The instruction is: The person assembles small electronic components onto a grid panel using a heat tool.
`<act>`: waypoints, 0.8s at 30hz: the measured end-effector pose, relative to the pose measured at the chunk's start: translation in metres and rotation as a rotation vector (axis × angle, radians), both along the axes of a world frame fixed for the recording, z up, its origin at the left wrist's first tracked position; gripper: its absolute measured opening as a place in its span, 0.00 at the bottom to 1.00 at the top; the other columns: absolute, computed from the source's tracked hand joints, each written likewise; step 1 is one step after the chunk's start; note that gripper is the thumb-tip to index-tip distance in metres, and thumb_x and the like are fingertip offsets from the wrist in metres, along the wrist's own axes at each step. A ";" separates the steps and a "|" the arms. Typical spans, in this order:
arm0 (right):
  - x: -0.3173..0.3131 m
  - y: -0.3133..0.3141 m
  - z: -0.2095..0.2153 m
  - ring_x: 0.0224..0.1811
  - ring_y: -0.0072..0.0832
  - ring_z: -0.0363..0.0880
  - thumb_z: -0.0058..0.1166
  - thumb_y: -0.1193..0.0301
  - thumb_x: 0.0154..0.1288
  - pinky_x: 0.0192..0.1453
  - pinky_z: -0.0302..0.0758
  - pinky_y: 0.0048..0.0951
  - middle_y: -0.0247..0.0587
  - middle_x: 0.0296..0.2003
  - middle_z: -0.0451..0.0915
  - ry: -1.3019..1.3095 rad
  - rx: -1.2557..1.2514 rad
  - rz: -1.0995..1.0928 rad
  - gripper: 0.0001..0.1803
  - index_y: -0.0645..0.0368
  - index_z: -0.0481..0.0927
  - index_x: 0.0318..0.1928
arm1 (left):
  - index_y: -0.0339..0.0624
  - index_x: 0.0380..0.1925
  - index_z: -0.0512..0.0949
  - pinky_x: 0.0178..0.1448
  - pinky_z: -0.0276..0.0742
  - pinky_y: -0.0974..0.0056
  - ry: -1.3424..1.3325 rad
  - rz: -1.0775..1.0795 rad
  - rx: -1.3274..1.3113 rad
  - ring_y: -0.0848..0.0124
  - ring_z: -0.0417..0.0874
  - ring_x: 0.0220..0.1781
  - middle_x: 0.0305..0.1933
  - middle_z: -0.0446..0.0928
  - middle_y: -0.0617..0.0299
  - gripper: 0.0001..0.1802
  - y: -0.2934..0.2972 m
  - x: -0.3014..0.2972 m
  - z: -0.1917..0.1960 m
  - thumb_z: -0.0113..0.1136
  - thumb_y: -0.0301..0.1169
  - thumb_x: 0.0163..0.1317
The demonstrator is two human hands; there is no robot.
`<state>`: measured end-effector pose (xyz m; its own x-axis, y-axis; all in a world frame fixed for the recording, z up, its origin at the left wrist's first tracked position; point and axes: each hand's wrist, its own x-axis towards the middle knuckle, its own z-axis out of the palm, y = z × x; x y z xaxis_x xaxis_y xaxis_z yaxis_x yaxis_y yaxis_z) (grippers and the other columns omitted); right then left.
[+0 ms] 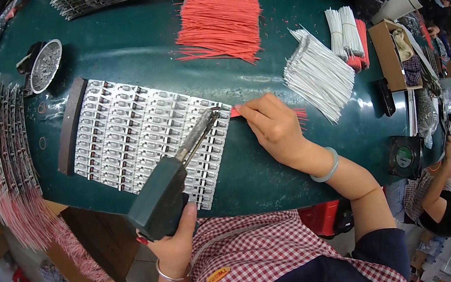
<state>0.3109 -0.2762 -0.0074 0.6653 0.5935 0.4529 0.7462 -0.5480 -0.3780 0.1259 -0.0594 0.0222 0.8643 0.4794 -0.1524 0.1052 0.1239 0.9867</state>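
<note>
My left hand (177,240) is closed round the handle of a dark green soldering gun (158,202). Its long metal tip reaches up and right, to the top right corner of a panel of small circuit boards (136,133). The panel lies flat, with rows of small metal parts on it. Just right of that corner, my right hand (275,127) pinches red wires (300,112). Their near ends poke out by the fingertips, close to the gun's tip, and the others stick out behind the hand. Whether wire and tip touch, I cannot tell.
Beyond lie a red wire pile (221,17), a white wire pile (321,75) and tied white bundles (343,34). A dark bar (72,127) borders the panel. Left are a metal bowl (46,66) and wired panels (6,140). A cardboard box (386,56) and a co-worker (441,201) are right.
</note>
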 end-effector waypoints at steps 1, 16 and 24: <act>-0.001 0.000 0.000 0.37 0.38 0.80 0.65 0.85 0.54 0.39 0.79 0.36 0.41 0.38 0.82 0.008 0.001 -0.003 0.18 0.64 0.86 0.48 | 0.29 0.61 0.75 0.24 0.70 0.73 0.027 -0.025 0.066 0.76 0.77 0.25 0.52 0.83 0.49 0.28 -0.003 0.001 -0.001 0.68 0.15 0.58; -0.002 0.001 0.003 0.35 0.36 0.80 0.62 0.84 0.46 0.34 0.80 0.32 0.44 0.39 0.83 -0.072 -0.044 -0.003 0.22 0.69 0.84 0.47 | 0.30 0.37 0.83 0.34 0.77 0.67 0.048 -0.186 0.496 0.68 0.84 0.29 0.34 0.83 0.55 0.09 -0.024 0.038 0.018 0.72 0.20 0.56; -0.002 0.002 0.005 0.35 0.36 0.79 0.61 0.83 0.48 0.33 0.79 0.32 0.44 0.39 0.83 -0.074 -0.057 -0.006 0.21 0.70 0.84 0.47 | 0.30 0.38 0.83 0.34 0.77 0.66 0.046 -0.213 0.498 0.67 0.83 0.28 0.34 0.82 0.55 0.09 -0.024 0.040 0.018 0.72 0.20 0.57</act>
